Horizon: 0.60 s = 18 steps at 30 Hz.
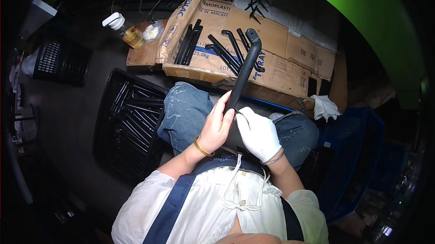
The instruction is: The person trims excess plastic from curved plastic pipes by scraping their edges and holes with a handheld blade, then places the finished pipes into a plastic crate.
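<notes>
My bare left hand (216, 126), with a gold bangle at the wrist, is closed round the lower part of a long black plastic tube (244, 69). The tube slants up and away from me. Its far end bends into a short angled head with a hole in it. My right hand (258, 133), in a white knit glove, is closed with its fingertips pinched together against the tube near my left thumb. Whatever those fingertips grip is too small and hidden to name. The tube's near end is covered by my hands.
In front of my knees a cardboard-covered work surface (276, 78) carries several black tubes (233, 45) and thin black pieces (257, 6). A black crate (106, 122) of similar parts stands at my left. A bottle (129, 35) sits at the back left, a crumpled white cloth (325, 107) at the right edge.
</notes>
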### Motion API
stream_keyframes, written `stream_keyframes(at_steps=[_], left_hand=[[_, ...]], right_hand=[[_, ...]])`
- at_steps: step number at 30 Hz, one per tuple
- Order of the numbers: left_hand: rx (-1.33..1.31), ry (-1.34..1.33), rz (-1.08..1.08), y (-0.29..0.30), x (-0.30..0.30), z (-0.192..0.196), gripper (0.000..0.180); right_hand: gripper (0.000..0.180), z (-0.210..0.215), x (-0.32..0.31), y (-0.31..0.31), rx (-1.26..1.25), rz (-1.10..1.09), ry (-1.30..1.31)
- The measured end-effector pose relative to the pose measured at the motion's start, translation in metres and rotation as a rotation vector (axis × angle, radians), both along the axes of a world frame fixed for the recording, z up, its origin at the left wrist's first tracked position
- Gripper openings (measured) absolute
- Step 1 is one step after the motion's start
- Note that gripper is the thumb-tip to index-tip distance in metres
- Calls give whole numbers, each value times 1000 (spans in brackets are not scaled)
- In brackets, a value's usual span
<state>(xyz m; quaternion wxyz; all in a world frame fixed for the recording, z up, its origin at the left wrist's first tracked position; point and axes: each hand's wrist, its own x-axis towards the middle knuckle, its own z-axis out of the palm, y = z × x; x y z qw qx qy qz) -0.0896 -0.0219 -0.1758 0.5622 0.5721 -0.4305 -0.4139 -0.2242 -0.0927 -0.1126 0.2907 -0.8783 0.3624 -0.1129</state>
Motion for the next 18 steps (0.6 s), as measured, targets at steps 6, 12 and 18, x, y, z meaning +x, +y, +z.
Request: stream_keyframes(at_steps=[6, 12, 18], left_hand=[[36, -103, 80, -1, -10, 4, 43], [22, -147, 114, -4, -12, 1, 41], [35, -154, 133, -5, -16, 5, 41]], right_hand=[[17, -23, -1, 3, 8, -31, -28], [19, -33, 2, 7, 20, -67, -70], [19, -37, 3, 9, 27, -100, -61]])
